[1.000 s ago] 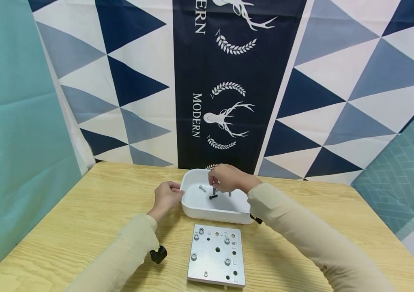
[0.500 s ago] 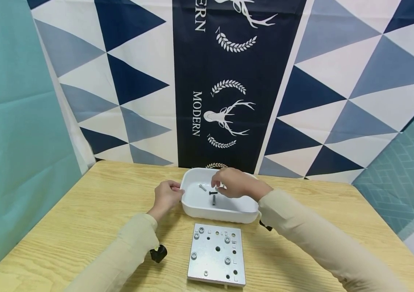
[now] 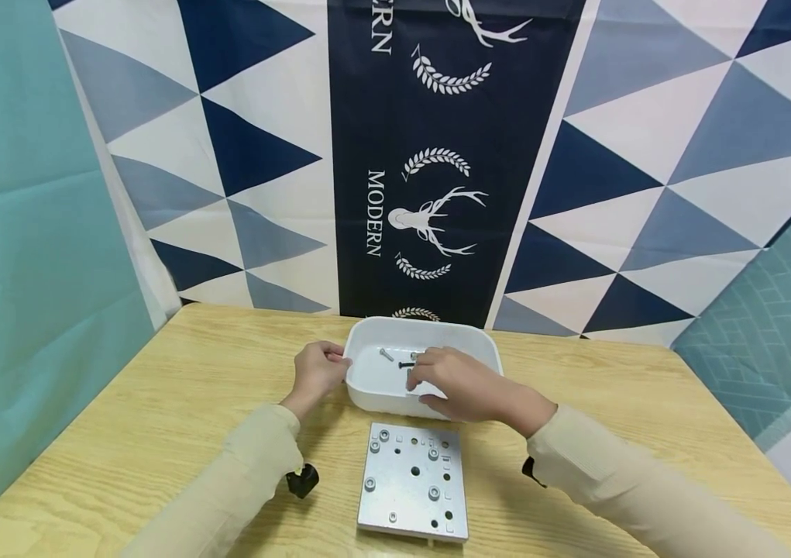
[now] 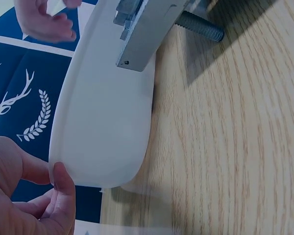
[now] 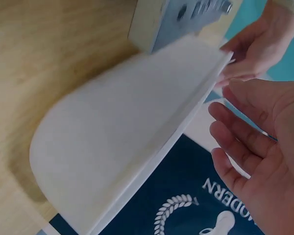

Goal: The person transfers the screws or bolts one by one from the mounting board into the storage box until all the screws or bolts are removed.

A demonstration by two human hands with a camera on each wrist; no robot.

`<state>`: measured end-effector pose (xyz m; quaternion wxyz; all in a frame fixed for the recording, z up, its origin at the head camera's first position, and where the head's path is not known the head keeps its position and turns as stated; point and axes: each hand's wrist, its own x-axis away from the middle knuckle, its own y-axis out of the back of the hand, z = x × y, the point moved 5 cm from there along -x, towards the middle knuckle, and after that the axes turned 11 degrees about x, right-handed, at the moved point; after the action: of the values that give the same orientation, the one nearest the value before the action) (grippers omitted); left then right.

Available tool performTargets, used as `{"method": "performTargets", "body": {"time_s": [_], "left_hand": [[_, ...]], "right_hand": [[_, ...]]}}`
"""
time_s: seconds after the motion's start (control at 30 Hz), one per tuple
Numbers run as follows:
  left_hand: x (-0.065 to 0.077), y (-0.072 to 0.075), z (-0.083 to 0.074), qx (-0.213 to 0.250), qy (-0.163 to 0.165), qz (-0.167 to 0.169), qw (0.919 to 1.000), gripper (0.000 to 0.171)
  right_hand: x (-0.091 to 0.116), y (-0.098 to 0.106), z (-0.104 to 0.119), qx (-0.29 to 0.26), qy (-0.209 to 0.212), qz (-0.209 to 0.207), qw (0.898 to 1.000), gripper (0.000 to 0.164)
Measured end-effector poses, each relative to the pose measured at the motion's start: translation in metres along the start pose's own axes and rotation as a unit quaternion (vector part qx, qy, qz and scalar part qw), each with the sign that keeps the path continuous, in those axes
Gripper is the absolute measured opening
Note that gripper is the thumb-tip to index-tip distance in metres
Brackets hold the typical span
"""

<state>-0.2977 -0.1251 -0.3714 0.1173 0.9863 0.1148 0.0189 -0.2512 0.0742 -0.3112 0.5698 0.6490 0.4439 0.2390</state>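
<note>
My left hand [image 3: 318, 370] pinches the left rim of a white plastic tray [image 3: 369, 400] between thumb and fingers; the left wrist view shows this grip closely. Over the tray's front wall hovers my right hand [image 3: 468, 387], fingers loosely bent and thumb apart, holding nothing in the right wrist view [image 5: 264, 142]. Inside the tray lie a silver screw [image 3: 386, 354] and a black screw [image 3: 406, 364]. Another bolt near my right fingertips is partly hidden by that hand. In front of the tray sits a metal plate [image 3: 412, 482] with holes and several socket-head bolts.
The wooden table [image 3: 228, 349] ends at the back against a patterned cloth [image 3: 276, 194]. A threaded bolt [image 4: 201, 27] sticks out from the plate's underside in the left wrist view. Black wrist devices [image 3: 303, 480] sit under the sleeves.
My right hand has moved from deep inside the tray toward its front right edge. A bolt it held a second ago was let go into the tray. The left hand stays on the rim.
</note>
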Motion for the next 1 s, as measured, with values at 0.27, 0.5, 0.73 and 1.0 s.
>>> {"method": "performTargets", "body": {"time_s": [0.27,0.5,0.73,1.0], "left_hand": [[0.000,0.002,-0.002,-0.016,-0.006,-0.004,0.9999,0.022],[0.000,0.001,0.001,-0.006,-0.003,0.002,1.0000,0.022],[0.000,0.000,0.001,-0.009,-0.007,0.000,0.9999,0.022],[-0.001,0.001,0.001,-0.014,-0.011,-0.001,0.9998,0.022]], "right_hand": [[0.009,0.008,0.030,0.001,0.039,-0.039,0.998,0.014],[0.014,0.010,0.051,0.004,0.054,-0.019,0.998,0.016],[0.020,0.009,0.065,0.008,0.069,-0.020,0.997,0.014],[0.032,0.009,0.090,0.060,0.102,-0.067,0.991,0.014]]}}
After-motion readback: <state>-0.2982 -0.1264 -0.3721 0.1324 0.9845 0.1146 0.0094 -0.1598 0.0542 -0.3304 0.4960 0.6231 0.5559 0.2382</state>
